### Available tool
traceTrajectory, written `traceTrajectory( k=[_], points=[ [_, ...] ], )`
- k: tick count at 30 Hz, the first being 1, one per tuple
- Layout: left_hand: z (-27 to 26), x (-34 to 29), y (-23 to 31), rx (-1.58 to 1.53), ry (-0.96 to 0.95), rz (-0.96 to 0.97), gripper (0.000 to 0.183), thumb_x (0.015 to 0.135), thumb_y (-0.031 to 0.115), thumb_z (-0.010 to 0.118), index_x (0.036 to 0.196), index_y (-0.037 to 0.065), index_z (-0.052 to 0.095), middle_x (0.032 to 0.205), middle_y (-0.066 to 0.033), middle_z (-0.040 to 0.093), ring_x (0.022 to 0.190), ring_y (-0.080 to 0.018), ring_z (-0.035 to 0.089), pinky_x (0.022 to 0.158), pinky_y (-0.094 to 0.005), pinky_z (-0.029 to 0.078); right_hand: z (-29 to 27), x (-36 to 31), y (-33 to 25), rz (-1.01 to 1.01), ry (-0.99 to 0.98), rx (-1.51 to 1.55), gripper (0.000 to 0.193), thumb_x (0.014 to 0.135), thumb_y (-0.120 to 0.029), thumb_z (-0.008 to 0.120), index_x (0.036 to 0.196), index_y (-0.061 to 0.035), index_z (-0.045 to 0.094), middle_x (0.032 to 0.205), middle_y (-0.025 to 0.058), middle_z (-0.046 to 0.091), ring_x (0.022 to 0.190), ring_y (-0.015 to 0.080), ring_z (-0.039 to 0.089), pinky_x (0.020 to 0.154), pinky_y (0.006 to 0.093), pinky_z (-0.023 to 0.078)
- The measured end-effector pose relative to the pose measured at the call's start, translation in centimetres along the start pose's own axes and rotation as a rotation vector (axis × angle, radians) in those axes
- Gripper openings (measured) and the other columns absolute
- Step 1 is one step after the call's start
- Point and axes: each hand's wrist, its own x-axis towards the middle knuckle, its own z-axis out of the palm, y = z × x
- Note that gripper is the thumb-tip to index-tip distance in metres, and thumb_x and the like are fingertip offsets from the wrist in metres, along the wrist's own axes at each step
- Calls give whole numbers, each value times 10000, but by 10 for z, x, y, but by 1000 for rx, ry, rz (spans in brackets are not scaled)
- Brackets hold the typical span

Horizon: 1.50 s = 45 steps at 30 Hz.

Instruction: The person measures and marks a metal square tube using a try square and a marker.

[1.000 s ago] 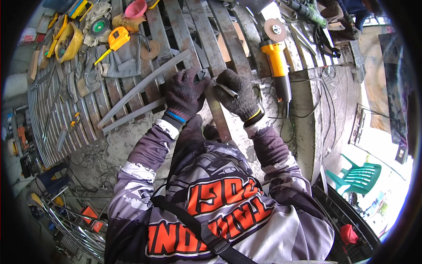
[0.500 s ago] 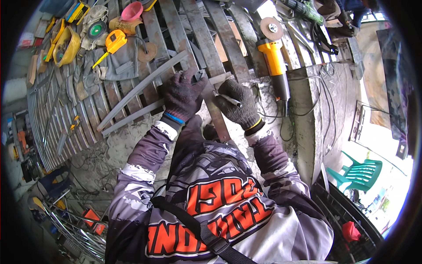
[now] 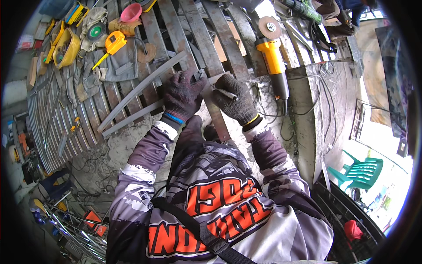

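Head view, right hand (image 3: 238, 100) gripping slim tool (image 3: 227, 94)

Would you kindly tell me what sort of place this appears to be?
Most likely a metalworking shop: there is a yellow-and-black angle grinder with a disc fitted, a bench of metal slats, and a long metal bar lying across it.

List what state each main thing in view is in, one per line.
Left hand: gloved, fingers curled at a small grey metal piece, grip unclear
Right hand: gloved, closed on a pen-like tool
Angle grinder: lying down, disc fitted
Tape measure: blade partly out
Yellow container: open side up
Green chair: upright
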Motion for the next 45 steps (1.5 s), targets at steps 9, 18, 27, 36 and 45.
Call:
traceTrajectory(
  k=[9, 18, 27, 36, 45],
  points=[
    [3, 2, -2, -62, 73, 39, 507, 792, 175, 756, 1293, 251, 729, 1385, -113, 601, 1231, -390, 575, 1026, -559, 463, -23, 19, 1, -131, 32, -439, 456, 767, -44, 757, 1215, -124, 715, 1175, 158, 697, 1088, 413, 667, 918, 508, 545],
    [5, -6, -18, -57, 121, 106, 482, 812, 147, 736, 1292, 180, 699, 1356, -156, 585, 1223, -416, 585, 1029, -586, 448, -11, 19, 28, -23, -24, -461, 379, 871, -86, 652, 1246, -123, 698, 1175, 193, 616, 1084, 435, 638, 899, 528, 530],
    [-1, -6, -14, -66, 203, 131, 448, 821, 168, 713, 1267, 204, 696, 1329, -136, 593, 1172, -418, 595, 979, -573, 478, -5, 12, 37, -167, 59, -434, 371, 836, -94, 679, 1206, -106, 690, 1107, 210, 581, 1085, 433, 592, 932, 522, 500],
    [-11, -6, -11, -97, 126, 107, 435, 801, 105, 711, 1233, 156, 701, 1266, -145, 631, 1151, -415, 627, 948, -539, 519, -15, 12, 36, -170, 61, -332, 309, 789, -90, 691, 1097, -102, 711, 1025, 193, 596, 1032, 428, 603, 860, 518, 498],
    [-10, -5, -7, -78, 37, 73, 471, 797, 135, 710, 1267, 164, 731, 1340, -149, 628, 1180, -407, 624, 1017, -527, 513, -23, 13, 44, -162, -17, -287, 417, 775, -86, 677, 1190, -62, 666, 1113, 227, 636, 1064, 469, 630, 889, 517, 537]
  ],
)
